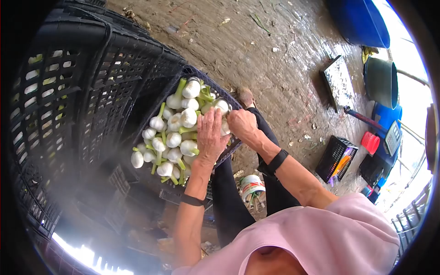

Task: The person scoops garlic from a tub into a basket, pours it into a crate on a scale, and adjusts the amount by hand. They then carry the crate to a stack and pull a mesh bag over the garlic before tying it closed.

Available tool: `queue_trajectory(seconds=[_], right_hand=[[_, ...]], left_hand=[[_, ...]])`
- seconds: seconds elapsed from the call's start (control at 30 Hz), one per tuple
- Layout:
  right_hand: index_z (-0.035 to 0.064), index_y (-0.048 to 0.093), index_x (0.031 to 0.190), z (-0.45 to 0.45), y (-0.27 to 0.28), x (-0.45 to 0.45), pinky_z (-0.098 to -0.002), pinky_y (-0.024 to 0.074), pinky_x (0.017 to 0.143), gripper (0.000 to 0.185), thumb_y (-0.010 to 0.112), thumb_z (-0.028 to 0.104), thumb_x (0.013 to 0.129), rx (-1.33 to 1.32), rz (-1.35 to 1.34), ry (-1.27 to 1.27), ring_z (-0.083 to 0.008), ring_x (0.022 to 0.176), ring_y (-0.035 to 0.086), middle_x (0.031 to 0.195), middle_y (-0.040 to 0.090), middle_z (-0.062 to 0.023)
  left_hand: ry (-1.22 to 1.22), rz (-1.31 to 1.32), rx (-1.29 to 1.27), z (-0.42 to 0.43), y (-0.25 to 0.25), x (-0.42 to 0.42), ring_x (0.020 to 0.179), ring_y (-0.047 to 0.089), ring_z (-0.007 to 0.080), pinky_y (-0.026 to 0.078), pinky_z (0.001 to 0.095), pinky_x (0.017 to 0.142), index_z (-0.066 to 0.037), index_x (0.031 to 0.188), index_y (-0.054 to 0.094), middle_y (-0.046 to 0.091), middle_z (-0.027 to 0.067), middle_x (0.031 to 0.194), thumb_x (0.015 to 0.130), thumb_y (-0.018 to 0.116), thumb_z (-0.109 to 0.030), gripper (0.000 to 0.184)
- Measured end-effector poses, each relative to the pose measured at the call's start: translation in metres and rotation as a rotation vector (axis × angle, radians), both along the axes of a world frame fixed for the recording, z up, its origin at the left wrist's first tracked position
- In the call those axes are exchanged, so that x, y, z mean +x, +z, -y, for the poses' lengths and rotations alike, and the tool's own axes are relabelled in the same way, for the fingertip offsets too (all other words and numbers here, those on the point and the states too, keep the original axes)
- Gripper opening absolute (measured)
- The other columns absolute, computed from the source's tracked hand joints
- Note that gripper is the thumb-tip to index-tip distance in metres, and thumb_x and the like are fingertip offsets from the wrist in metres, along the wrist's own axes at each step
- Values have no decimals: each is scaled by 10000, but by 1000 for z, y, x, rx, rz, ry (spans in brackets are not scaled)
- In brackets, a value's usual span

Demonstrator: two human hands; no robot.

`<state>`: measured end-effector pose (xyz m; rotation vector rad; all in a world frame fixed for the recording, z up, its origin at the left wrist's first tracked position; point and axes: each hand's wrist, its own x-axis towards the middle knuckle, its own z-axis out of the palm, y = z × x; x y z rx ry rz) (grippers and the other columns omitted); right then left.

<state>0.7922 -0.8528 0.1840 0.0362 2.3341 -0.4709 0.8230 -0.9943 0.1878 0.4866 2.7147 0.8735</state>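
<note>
Your left hand (pixel 211 136) lies back-up over the garlic bulbs (pixel 174 123), its fingers stretched out nearly straight and resting on them, with no bulb visibly gripped. Your right hand (pixel 243 123), just beside it on the right, has its fingers curled inward at the edge of the heap; you can't tell from here whether it has hold of anything, since the fingertips are hidden. The bulbs, white with short green stems, fill the mesh-sided crate (pixel 188 71) beneath your left hand, most of them showing to that hand's left and beyond its fingertips. Farther left of it rise tall black crates (pixel 78 68), pale things showing through their slots. Below your right hand, between your legs, sits a printed bucket (pixel 253 184). Well out to that hand's right, a black basket (pixel 327 160) with purple and orange things in it rests on the dirt floor (pixel 220 36).
</note>
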Motion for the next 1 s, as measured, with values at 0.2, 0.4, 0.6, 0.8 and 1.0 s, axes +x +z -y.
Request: queue_trajectory(seconds=[0.2, 0.4, 0.6, 0.8, 1.0], right_hand=[[35, 571, 795, -13, 14, 13, -450, 475, 531, 132, 519, 157, 800, -218, -274, -241, -352, 596, 606, 649, 605, -176], [92, 484, 1121, -7, 24, -9, -410, 456, 521, 374, 590, 119, 763, -207, -365, 113, -317, 610, 588, 783, 563, -118], [46, 529, 914, -9, 15, -31, -393, 454, 472, 206, 580, 155, 746, -240, -377, 416, -298, 574, 597, 718, 566, -136], [88, 624, 699, -10, -10, -44, -350, 473, 508, 126, 591, 182, 776, -405, -424, 175, -272, 556, 598, 650, 609, -102], [47, 606, 806, -27, 8, -46, -391, 469, 540, 95, 569, 132, 790, -540, -374, -313, -332, 644, 602, 666, 599, -159]], left_hand=[[71, -72, 39, -1, -6, 13, 1195, 368, 341, 235, 531, 1044, -42, 1078, 409, 373, 188, 1293, 569, 785, -156, 643], [64, -84, 17, 1, -7, 12, 1209, 363, 330, 231, 506, 1060, -14, 1105, 408, 370, 184, 1285, 550, 804, -186, 703], [57, -81, 4, 0, -8, 13, 1220, 352, 335, 219, 512, 1063, -14, 1137, 383, 357, 194, 1291, 548, 806, -179, 744], [70, -82, -1, -1, -8, 14, 1222, 347, 341, 214, 509, 1067, 0, 1161, 376, 346, 200, 1296, 553, 805, -187, 767], [104, -71, 84, 0, -9, 16, 1223, 343, 350, 223, 528, 1057, -37, 1069, 430, 339, 208, 1323, 602, 777, -135, 590]])
